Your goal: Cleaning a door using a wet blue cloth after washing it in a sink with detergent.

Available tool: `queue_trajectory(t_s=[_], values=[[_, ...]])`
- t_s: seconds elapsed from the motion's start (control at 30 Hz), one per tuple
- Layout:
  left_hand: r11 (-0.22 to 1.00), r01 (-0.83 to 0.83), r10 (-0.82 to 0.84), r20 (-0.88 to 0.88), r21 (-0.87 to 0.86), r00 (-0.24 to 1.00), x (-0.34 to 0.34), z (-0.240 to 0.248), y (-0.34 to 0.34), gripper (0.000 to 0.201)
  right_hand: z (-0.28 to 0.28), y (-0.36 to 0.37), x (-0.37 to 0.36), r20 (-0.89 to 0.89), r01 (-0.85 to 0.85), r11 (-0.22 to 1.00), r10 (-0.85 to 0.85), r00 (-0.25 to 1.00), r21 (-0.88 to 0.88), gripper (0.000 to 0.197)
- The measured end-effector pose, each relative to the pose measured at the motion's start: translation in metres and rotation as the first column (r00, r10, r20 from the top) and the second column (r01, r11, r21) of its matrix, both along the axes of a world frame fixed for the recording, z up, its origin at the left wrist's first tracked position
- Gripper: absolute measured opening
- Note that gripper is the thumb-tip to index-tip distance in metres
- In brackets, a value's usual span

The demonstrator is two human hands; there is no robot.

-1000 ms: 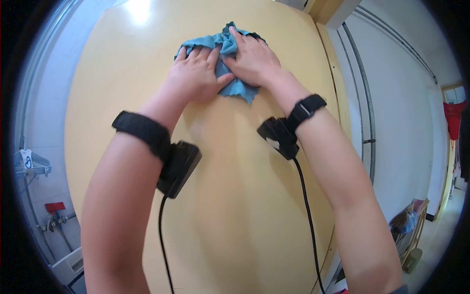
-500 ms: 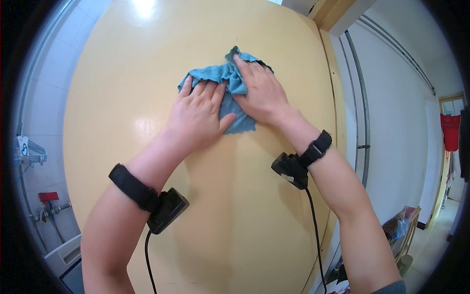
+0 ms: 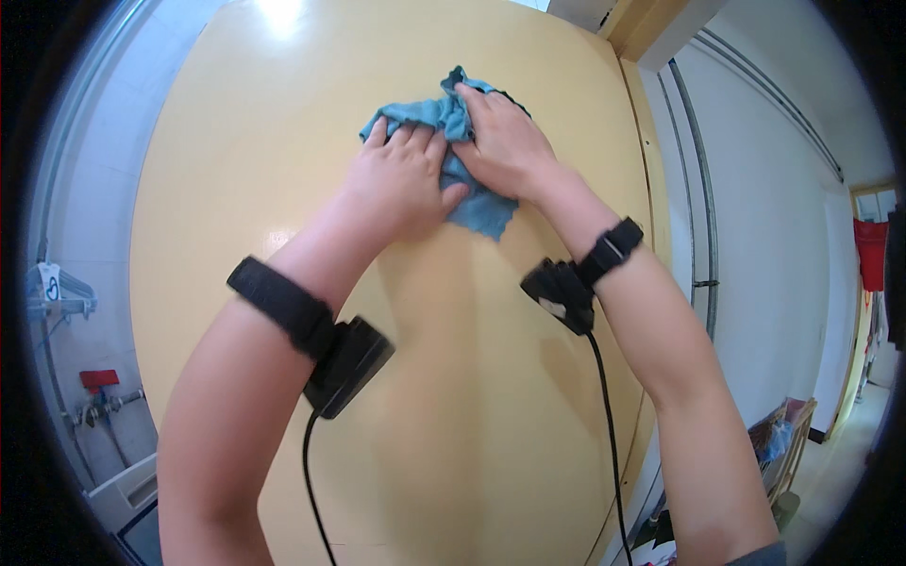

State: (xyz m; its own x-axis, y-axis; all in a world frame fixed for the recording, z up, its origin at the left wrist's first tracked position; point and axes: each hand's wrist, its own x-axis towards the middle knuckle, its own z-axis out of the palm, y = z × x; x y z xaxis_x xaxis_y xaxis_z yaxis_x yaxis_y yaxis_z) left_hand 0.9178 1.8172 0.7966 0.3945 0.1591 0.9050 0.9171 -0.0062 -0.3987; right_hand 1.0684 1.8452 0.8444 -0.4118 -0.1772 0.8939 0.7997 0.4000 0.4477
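Observation:
A crumpled blue-green cloth (image 3: 479,209) lies against the pale yellow door (image 3: 283,170), high in the middle of the view. My left hand (image 3: 401,179) rests on its left part, fingers stretched out flat and thumb apart. On the cloth's upper right part lies my right hand (image 3: 505,146), its fingers extended and pressing it to the door. Folds bunch up between the two hands, and the cloth's lower corner hangs below them. Some right fingertips are hard to make out at the cloth's dark edge. Neither hand is curled round the cloth.
Black strapped devices with cables sit on my left wrist (image 3: 326,349) and right wrist (image 3: 590,274). A wooden door frame (image 3: 651,179) and grey pipes (image 3: 703,189) run along the right. Tiled wall and a red-handled valve (image 3: 98,379) are at the left.
Both hands have slid the cloth up the door, the left one also to the right. The cloth's lower corner has shifted right and up. Both hands stay flat on it.

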Motion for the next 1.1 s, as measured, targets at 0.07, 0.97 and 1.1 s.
queue_trajectory(t_s=[0.07,0.97,1.1], values=[[0.995,0.070,-0.065,-0.073,0.069,0.995,-0.010,-0.015,0.006,0.066,-0.015,0.005,0.001,0.039,0.014,1.000,-0.015,0.999,0.011,0.061],[0.999,0.039,-0.038,-0.036,0.031,0.999,-0.007,0.010,0.000,0.072,0.022,-0.016,-0.016,-0.079,0.069,0.996,-0.074,0.994,-0.065,0.061],[0.999,0.030,-0.031,-0.004,-0.009,1.000,0.006,0.020,-0.008,0.074,0.032,-0.020,-0.016,-0.107,0.087,0.991,-0.098,0.989,-0.104,0.059]])
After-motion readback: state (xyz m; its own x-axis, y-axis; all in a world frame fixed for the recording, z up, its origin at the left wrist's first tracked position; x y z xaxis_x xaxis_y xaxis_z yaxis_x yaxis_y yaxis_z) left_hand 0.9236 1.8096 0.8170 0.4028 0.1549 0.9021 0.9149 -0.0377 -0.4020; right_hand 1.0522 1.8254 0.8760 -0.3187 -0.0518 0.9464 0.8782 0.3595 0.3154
